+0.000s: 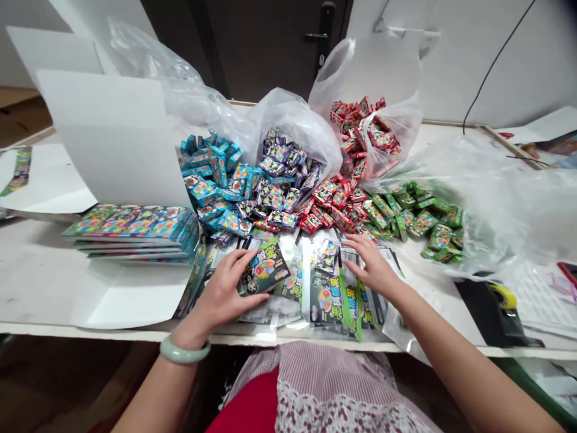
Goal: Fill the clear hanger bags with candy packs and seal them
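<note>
My left hand [220,291], with a pale green bangle [184,350] on its wrist, grips a small black-and-green printed packet [264,267] at the near edge of the table. My right hand [372,264] rests with its fingers spread on a loose layer of foil-backed printed packets [331,297], touching a small packet [327,255] and holding nothing. Behind both hands lie heaps of small boxes in blue [210,180], purple [283,174], red [340,204] and green [435,222].
A stack of flat printed cartons [130,231] lies left, beside an upright white card panel [108,135]. Clear plastic bags [288,126] surround the heaps. A tape dispenser [498,307] sits right on the white table [49,282], and a dark door [265,42] stands behind.
</note>
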Available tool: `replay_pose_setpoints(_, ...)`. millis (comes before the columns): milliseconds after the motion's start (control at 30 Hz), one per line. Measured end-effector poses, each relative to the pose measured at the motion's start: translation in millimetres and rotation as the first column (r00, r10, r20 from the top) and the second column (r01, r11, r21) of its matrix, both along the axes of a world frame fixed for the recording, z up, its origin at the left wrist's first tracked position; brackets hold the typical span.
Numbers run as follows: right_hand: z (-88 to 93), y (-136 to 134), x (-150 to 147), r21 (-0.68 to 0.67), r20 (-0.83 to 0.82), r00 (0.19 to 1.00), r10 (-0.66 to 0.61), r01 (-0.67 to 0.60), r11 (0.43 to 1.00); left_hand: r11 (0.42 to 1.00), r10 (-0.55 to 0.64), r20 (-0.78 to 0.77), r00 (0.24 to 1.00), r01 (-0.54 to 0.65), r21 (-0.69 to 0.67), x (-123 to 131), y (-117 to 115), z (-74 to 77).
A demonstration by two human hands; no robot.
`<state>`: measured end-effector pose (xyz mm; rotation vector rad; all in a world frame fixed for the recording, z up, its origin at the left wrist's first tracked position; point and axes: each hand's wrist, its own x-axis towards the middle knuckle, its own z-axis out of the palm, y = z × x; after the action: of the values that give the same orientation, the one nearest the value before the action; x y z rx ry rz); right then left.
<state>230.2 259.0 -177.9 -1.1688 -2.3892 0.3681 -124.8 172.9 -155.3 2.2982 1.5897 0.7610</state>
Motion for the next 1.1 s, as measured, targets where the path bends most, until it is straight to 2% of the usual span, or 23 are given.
replay_pose_setpoints(67,1.5,0.3,-11.7,-0.026,0.075,0.994,-0.076,0.079,0.997,0.999,-0.037,0.001,0.999,0.037,-0.023,4.9,2.7,1.6)
replay_pose_setpoints(167,0.6,2.6,-30.2,-0.07,0.134,0.988,-0.082,0.092,0.993,0.996,-0.081,0.005,0.997,0.081,-0.042,10.8,5.6,3.8)
replay_pose_setpoints(267,5.7,2.2,-34.1,-0.054,0.023,0.996,-0.089,0.09,0.994,0.996,-0.082,0.008,0.997,0.083,-0.045,11.1,4.1,3.1)
replay_pose_setpoints(333,18.5,-0.5,-30.1,-0.009,-0.08,0.993,-0.089,0.088,0.996,0.994,-0.088,0.001,0.996,0.088,-0.061,10.4,1.6,1.5)
replay_pose_setpoints(433,48.8,-6.0,-25.8,0.036,-0.079,0.994,0.073,-0.071,0.997,0.989,-0.125,0.002,0.992,0.125,-0.077,12.6,-0.6,-0.2)
replay_pose_setpoints(533,76.5,-9.6,-29.6,0.026,0.082,0.955,0.285,-0.288,0.957,0.986,-0.158,0.012,0.987,0.158,-0.048,17.6,0.5,1.5)
replay_pose_setpoints(633,89.8,-9.1,-36.3,-0.021,0.222,0.893,0.391,-0.397,0.918,0.985,-0.174,-0.02,0.984,0.175,0.005,22.0,2.3,5.4)
replay_pose_setpoints(767,90.9,-5.0,-41.0,-0.069,0.303,0.836,0.457,-0.459,0.886,0.971,-0.239,-0.036,0.97,0.239,0.014,27.1,3.1,8.9)
replay_pose_setpoints(900,85.8,-1.0,-44.6,-0.068,0.299,0.848,0.437,-0.438,0.897,0.975,-0.222,0.006,0.975,0.222,-0.012,34.3,4.6,8.0)
replay_pose_setpoints(1000,78.9,-1.8,-50.2,-0.116,0.155,0.894,0.421,-0.407,0.906,0.984,-0.177,0.023,0.984,0.178,-0.031,38.4,4.0,6.0)
replay_pose_setpoints(1100,69.3,-10.6,-59.2,-0.139,-0.034,0.944,0.329,-0.33,0.934,0.99,-0.134,0.062,0.989,0.136,-0.025,39.5,0.7,3.4)
